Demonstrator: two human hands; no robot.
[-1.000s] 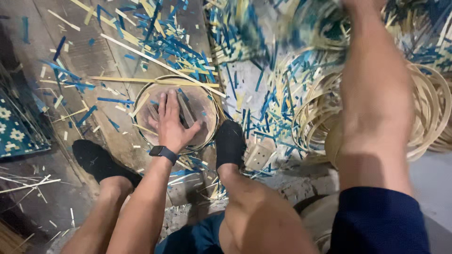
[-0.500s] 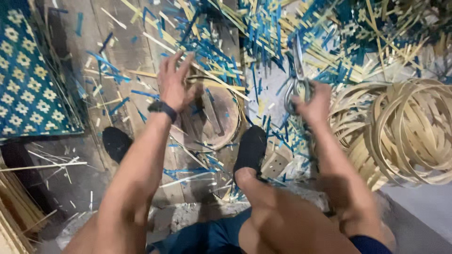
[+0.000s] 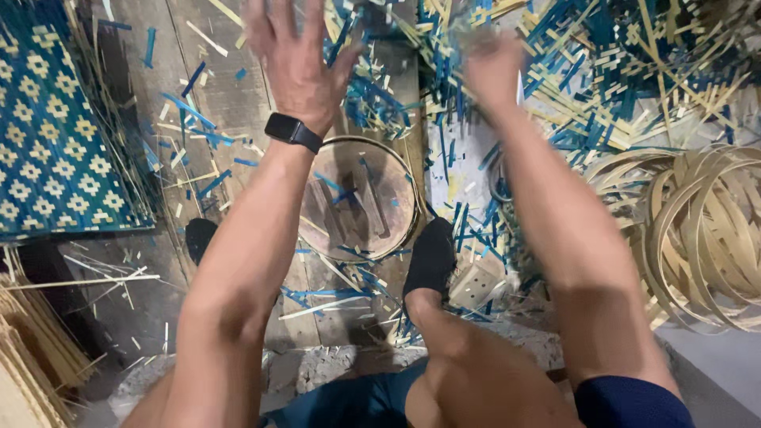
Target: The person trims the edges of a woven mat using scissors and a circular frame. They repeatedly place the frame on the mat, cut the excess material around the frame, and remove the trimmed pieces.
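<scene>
Entry: bamboo weaving station, floor level, head view.

- Left hand (image 3: 297, 59): raised over the plank floor (image 3: 230, 95), fingers spread, grip empty; black wrist device (image 3: 293, 131) on the wrist.
- Right hand (image 3: 493, 70): reaching into the heap of blue and natural strips (image 3: 602, 71), motion-blurred; whether its grip is spread or closed on anything cannot be told.
- Round wooden block (image 3: 357, 198): flat on the floor between the 2 feet, below both hands, touched by neither; a few strips lie across it.
- Woven blue-and-cream mat (image 3: 55, 143): far left, well apart.
- Coiled bamboo hoops (image 3: 697, 230): stacked at right, just beside the right arm.

Hazards, as judged:
1. Cut strip ends look sharp; a bare hand pushed blind into the heap could be pricked or splintered.
2. The right forearm sweeping back could catch the hoops and tip the stack.
3. Loose offcuts near the socked right foot (image 3: 432, 257) could slide or jab under a shifting foot.
</scene>
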